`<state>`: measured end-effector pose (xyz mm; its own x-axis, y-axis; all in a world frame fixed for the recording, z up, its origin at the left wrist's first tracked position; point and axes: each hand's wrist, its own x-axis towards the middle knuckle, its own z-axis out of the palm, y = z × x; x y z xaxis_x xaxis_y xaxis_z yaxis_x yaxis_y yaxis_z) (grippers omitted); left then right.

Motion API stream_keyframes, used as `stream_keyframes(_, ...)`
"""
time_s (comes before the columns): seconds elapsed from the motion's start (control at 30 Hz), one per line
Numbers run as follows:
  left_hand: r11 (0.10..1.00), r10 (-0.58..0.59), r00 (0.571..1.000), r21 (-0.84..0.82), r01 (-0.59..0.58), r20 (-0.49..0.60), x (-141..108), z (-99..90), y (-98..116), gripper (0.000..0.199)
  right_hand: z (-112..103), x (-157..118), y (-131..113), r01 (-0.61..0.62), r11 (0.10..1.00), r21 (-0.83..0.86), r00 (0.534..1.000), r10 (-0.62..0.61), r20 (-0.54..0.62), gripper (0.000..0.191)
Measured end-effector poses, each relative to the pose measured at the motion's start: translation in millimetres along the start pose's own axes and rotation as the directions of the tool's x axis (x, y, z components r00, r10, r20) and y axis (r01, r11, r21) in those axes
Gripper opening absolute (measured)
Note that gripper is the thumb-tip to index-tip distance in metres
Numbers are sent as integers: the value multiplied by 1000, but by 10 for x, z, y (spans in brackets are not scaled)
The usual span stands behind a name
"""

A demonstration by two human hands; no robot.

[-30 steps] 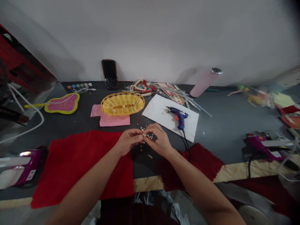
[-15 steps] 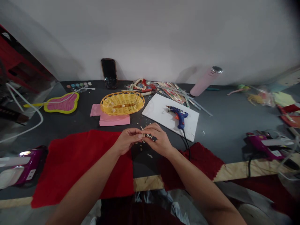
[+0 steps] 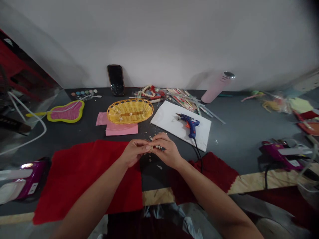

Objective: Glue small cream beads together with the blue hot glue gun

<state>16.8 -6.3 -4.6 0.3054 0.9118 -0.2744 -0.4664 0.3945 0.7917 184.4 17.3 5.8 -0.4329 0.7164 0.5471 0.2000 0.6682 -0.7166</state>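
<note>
My left hand (image 3: 135,152) and my right hand (image 3: 167,150) meet at the fingertips over the dark table (image 3: 156,179). Both are closed in a pinch on something small and pale that I cannot make out. Small cream-coloured bits (image 3: 150,160) lie scattered on the table around and under the fingers. Under my left forearm a bright red cloth (image 3: 82,169) is spread out. A darker red cloth (image 3: 216,171) lies beneath my right forearm.
Beyond the hands are a yellow basket (image 3: 129,112) on pink sheets (image 3: 122,130) and a blue glue gun (image 3: 190,124) on a white board (image 3: 169,116). A phone (image 3: 116,79) and a pink bottle (image 3: 217,88) stand at the back. Purple devices (image 3: 36,177) flank both sides.
The fingertips have shifted slightly and sit a little closer together. The whole view has moved slightly; the objects on the table look unchanged.
</note>
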Motion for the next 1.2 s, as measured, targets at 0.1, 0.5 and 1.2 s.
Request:
stream_keyframes(0.1, 999, -25, 1000, -29, 25, 7, 4, 12, 0, 16, -7, -3, -8, -28, 999, -17, 1000, 28, 9, 19)
stream_keyframes(0.5, 999, -2, 1000, -53, 3, 2, 22, 40, 37, 18, -80, 18, -35, 16, 999, -47, 1000, -16, 12, 20)
stream_keyframes(1.2, 999, 33, 999, -4, -33, -11, 32, 46, -12, 18, -8, -14, 13, -58, 998, -2, 998, 58, -18, 20)
